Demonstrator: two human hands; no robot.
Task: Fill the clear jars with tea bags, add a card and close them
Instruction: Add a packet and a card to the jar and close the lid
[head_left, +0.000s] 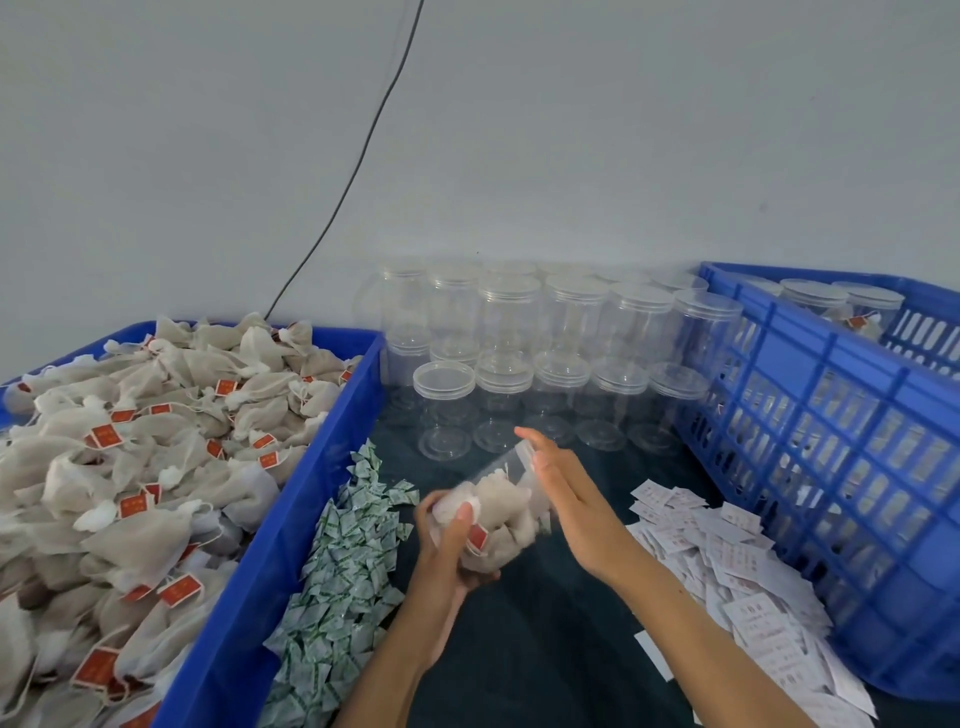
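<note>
The clear jar (493, 514), packed with tea bags, was held tilted above the dark worktop (545, 649), its mouth angled up and away from the person. The left hand (452, 545) gripped its lower body, thumb curled across the front. The right hand (563, 483) lay flat against the upper side of the jar, fingers straight and together, holding nothing. Whether a lid sat on the jar could not be told because of blur.

A blue tray (291, 519) at the left held a heap of loose tea bags (130, 467) with red tags. Just beside its wall lay a strip of small green-and-white sachets (343, 571). White printed cards (737, 587) were scattered on the worktop at the right, against a blue slotted crate (831, 467) containing lidded jars. Empty lidded jars (545, 364) stood stacked in two tiers against the grey wall (571, 130). A black cable (358, 166) ran down the wall.
</note>
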